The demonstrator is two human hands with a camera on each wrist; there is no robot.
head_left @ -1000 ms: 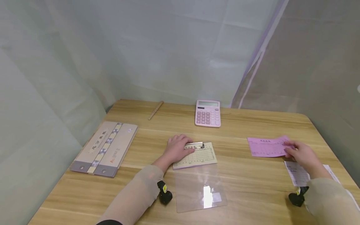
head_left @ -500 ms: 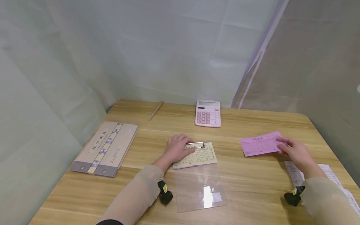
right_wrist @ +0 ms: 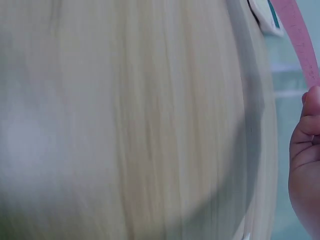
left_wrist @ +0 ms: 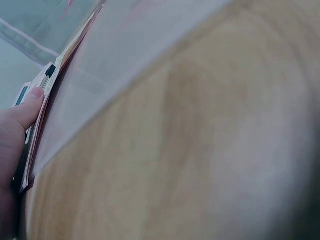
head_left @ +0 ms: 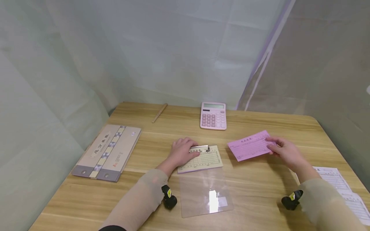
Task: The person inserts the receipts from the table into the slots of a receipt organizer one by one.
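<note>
In the head view my left hand [head_left: 182, 152] holds the top of a clear clipboard [head_left: 196, 199] at its metal clip [head_left: 203, 149]. A stack of pale yellow printed forms [head_left: 209, 160] lies under that clip, with a pinkish edge showing beneath. The left wrist view shows the thumb [left_wrist: 34, 102] over the stack's edge; the other fingers are hidden there. My right hand [head_left: 286, 152] pinches the right end of a pink printed form [head_left: 250, 146], raised a little above the table, right of the clipboard. The right wrist view shows the pink form [right_wrist: 298, 37] edge-on above the fingertips.
A pink calculator [head_left: 213, 116] lies at the back of the wooden table [head_left: 254, 199], with a brown pen-like stick [head_left: 160, 113] left of it. An account book [head_left: 108, 152] lies on the left. White printed sheets [head_left: 332, 176] lie at the right, partly under my right forearm.
My right hand has moved left with the pink form, toward the clipboard, and the form has tilted. More of the white sheets shows. The left hand stays in place.
</note>
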